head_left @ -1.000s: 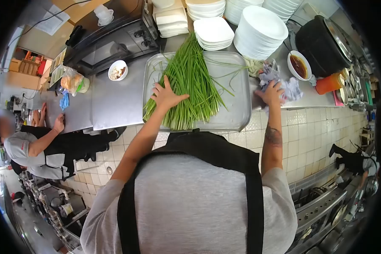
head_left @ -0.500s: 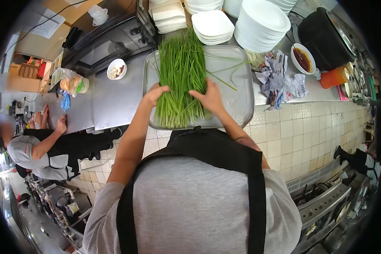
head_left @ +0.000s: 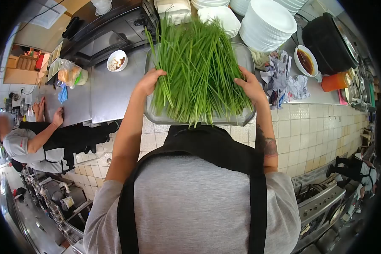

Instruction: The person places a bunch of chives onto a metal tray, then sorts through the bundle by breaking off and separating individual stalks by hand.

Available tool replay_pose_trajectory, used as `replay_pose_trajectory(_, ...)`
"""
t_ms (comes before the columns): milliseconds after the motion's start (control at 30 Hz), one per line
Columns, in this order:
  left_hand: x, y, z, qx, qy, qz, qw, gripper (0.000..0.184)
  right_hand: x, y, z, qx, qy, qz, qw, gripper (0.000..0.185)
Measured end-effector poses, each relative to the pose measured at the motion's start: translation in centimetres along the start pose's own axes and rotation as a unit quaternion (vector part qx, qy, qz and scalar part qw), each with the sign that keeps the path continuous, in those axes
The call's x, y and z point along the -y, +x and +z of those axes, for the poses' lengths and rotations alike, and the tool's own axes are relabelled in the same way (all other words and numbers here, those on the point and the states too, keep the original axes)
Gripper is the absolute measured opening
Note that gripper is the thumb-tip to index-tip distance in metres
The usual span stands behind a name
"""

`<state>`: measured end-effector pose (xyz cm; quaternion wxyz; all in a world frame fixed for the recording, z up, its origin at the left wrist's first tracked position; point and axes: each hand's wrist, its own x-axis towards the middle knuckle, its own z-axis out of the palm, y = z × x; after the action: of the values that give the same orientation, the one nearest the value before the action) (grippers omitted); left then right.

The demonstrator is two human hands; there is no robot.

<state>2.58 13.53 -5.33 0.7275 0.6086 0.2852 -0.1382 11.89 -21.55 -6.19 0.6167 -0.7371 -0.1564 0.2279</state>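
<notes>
A wide, loose bunch of long green stalks (head_left: 199, 76) spreads across a metal tray (head_left: 156, 117) on the steel counter. My left hand (head_left: 150, 81) is at the bunch's left side, fingers closed on the outer stalks. At the right side my right hand (head_left: 250, 86) grips the edge of the same bunch, thumb on top. The stalks' cut ends point toward my apron. Their tips reach over the tray's far rim, near the stacked plates. Some fingers of both hands are hidden under the greens.
Crumpled printed paper (head_left: 279, 80) lies right of the tray, near a bowl of dark sauce (head_left: 305, 60) and an orange container (head_left: 335, 81). Plate stacks (head_left: 269, 25) stand behind. A small white bowl (head_left: 117, 61) is at the left. Another person (head_left: 34, 142) stands at the far left.
My right hand has moved from the crumpled paper to the bunch, then outward to the right. The stalks, narrow half a second ago, are now fanned wide between both hands.
</notes>
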Motion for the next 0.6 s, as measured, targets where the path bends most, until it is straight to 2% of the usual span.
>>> replay_pose_trajectory(100, 1.7, 0.6, -0.2, -0.073, 0.184, 0.047, 0.979, 0.056, -4.3, 0.9, -1.0, -0.113, -0.075, -0.033, 0.990, 0.059)
replay_pose_trajectory(133, 1.2, -0.2, 0.5, -0.091, 0.198, 0.005, 0.976, 0.063, -5.6, 1.3, -0.6, -0.137, -0.112, -0.018, 0.984, 0.064)
replay_pose_trajectory(200, 0.9, -1.1, 2.3, -0.067, 0.167, 0.012, 0.984, 0.066, -7.5, 1.9, 0.2, -0.183, -0.184, 0.012, 0.966, 0.072)
replay_pose_trajectory(300, 3.8, 1.5, 3.0, 0.011, 0.085, 0.023, 0.996, 0.068, -2.1, 0.2, 5.6, -0.130, -0.153, 0.006, 0.980, 0.082)
replay_pose_trajectory(367, 4.7, 1.4, 6.6, 0.033, 0.044, 0.023, 0.998, 0.066, -4.8, 1.3, 9.2, -0.070, -0.048, 0.003, 0.996, 0.079)
replay_pose_trajectory(400, 5.4, 1.6, 8.0, 0.041, 0.028, 0.034, 0.998, 0.065, -3.4, 0.9, 10.6, -0.050, -0.057, -0.013, 0.997, 0.079)
replay_pose_trajectory(500, 4.4, 0.2, 8.6, 0.091, -0.064, 0.059, 0.992, 0.061, -1.4, 1.1, 10.8, 0.000, 0.050, -0.069, 0.996, 0.077)
replay_pose_trajectory(533, 3.4, -0.7, 8.5, 0.112, -0.100, 0.064, 0.987, 0.060, 0.9, 0.5, 10.1, 0.029, 0.085, -0.059, 0.994, 0.078)
replay_pose_trajectory(600, 1.3, -3.3, 8.5, 0.122, -0.092, 0.111, 0.982, 0.057, 4.6, -0.7, 8.2, 0.044, 0.110, -0.033, 0.992, 0.077)
